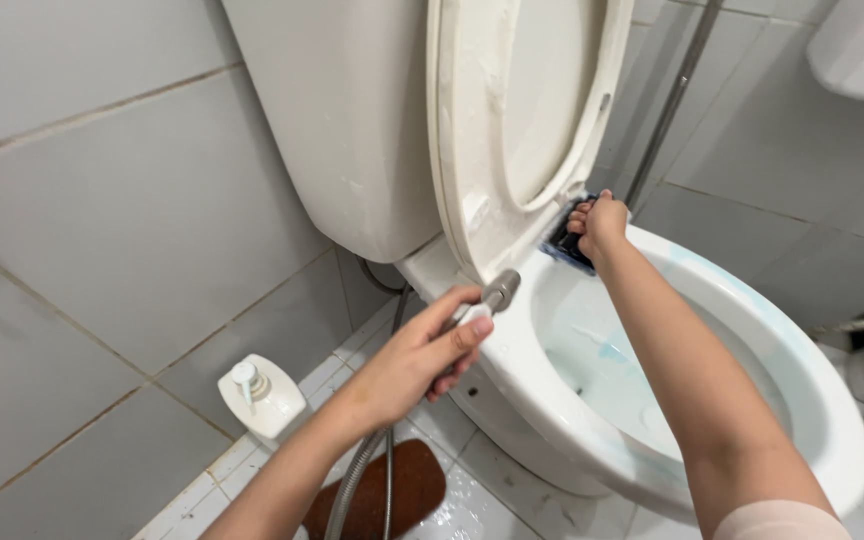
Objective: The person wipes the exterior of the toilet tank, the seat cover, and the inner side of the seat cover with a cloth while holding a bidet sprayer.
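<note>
Toilet (752, 330) fills the right of the scene, bowl open with pale blue streaks on its inner wall, seat (472, 130) raised against the tank (352, 110). Right hand (600, 222) is fisted around a dark brush (564, 245) at the far rim under the seat. Left hand (422, 355) wraps a sprayer (495, 293), long axis running up and right, nozzle aimed at the hinge. Its hose (357, 480) drops near-left across a brown mat (392, 490). White pump bottle (260, 395) stands left by the wall.
</note>
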